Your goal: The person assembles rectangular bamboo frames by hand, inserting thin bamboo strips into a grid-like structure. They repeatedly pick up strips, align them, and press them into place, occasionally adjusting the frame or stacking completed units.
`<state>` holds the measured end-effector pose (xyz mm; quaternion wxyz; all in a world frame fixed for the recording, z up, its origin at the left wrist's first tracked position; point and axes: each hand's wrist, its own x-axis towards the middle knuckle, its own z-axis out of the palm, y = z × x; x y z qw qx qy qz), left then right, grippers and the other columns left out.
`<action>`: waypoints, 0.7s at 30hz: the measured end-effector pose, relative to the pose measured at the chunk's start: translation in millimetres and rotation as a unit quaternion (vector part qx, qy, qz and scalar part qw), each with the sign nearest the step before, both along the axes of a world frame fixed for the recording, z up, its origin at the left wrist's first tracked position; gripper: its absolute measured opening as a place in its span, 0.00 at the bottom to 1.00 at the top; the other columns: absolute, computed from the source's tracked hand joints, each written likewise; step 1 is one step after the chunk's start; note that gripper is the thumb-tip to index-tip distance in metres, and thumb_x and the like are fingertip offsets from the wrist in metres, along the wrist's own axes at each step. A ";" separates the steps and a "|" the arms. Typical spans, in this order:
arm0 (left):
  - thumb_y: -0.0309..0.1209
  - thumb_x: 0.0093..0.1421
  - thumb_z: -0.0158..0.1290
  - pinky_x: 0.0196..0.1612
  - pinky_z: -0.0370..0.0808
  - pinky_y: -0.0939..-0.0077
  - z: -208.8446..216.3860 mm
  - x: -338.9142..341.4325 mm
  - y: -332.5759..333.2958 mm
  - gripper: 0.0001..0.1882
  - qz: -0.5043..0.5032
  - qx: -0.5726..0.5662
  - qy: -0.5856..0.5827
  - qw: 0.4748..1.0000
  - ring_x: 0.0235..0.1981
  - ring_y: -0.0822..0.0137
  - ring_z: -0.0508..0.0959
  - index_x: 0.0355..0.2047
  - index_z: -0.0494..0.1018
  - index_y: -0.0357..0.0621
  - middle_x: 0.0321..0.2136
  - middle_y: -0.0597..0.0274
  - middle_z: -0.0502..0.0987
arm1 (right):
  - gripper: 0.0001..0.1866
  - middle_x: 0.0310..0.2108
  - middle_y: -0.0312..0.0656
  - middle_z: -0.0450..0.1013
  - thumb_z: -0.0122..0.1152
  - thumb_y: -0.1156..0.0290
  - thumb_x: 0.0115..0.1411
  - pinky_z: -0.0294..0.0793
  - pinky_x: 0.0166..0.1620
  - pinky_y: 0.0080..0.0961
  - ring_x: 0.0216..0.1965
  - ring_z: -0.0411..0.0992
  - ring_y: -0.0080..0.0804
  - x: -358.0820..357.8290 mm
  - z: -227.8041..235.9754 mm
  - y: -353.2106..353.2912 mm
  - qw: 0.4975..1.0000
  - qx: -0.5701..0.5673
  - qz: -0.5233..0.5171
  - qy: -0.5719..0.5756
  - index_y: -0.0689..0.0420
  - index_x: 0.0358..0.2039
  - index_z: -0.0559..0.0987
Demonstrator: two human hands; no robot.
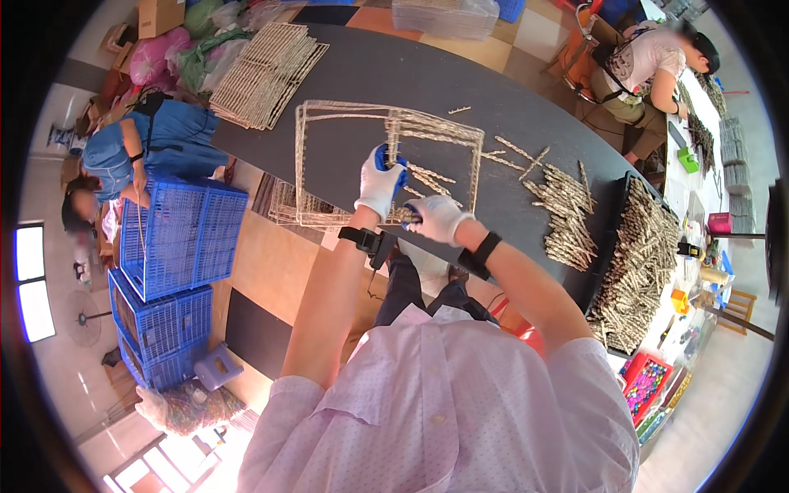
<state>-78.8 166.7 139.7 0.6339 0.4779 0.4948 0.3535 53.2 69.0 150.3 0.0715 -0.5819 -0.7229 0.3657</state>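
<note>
A rectangular frame (477, 168) wrapped in pale braided cord lies in front of me on the dark table, with its near side by the table's edge. Inside it, a braided crossbar (393, 130) runs from the far side toward me. My left hand (380, 184), in a white glove with blue palm, is closed around this crossbar. My right hand (440, 219), gloved alike, is closed at the frame's near side; its fingers partly cover the braided bar there. Several loose braided strips (429, 174) lie inside the frame, beside my hands.
A pile of braided strips (567, 218) lies to the right, by a black tray (593, 283) heaped with more. A stack of slatted panels (267, 76) sits at the far left. Blue crates (182, 238) stand left, near a person in blue (168, 135). Another person (645, 70) sits far right.
</note>
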 end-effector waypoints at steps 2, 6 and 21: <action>0.15 0.54 0.52 0.26 0.74 0.83 5.8 4.0 -6.6 0.21 -0.034 0.052 0.006 0.998 0.24 0.77 0.74 0.49 0.69 0.38 0.30 0.65 0.76 | 0.24 0.37 0.52 0.77 0.61 0.54 0.55 0.72 0.44 0.35 0.38 0.75 0.48 17.7 -9.7 14.5 0.976 -0.106 0.017 0.188 0.63 0.42 0.78; 0.16 0.53 0.52 0.32 0.77 0.82 15.2 9.6 -12.0 0.23 -0.090 0.170 0.033 0.981 0.31 0.78 0.76 0.52 0.68 0.35 0.35 0.63 0.77 | 0.25 0.39 0.49 0.77 0.59 0.53 0.57 0.71 0.45 0.31 0.38 0.75 0.43 30.4 -31.8 32.0 0.951 -0.205 -0.005 0.229 0.62 0.46 0.76; 0.15 0.53 0.52 0.27 0.77 0.79 -10.4 -5.2 3.1 0.20 0.073 -0.022 -0.023 0.997 0.24 0.73 0.76 0.48 0.70 0.40 0.29 0.63 0.76 | 0.15 0.35 0.47 0.77 0.56 0.60 0.58 0.73 0.43 0.38 0.40 0.76 0.42 -14.6 -8.5 -0.8 0.986 0.096 -0.002 -0.139 0.58 0.39 0.76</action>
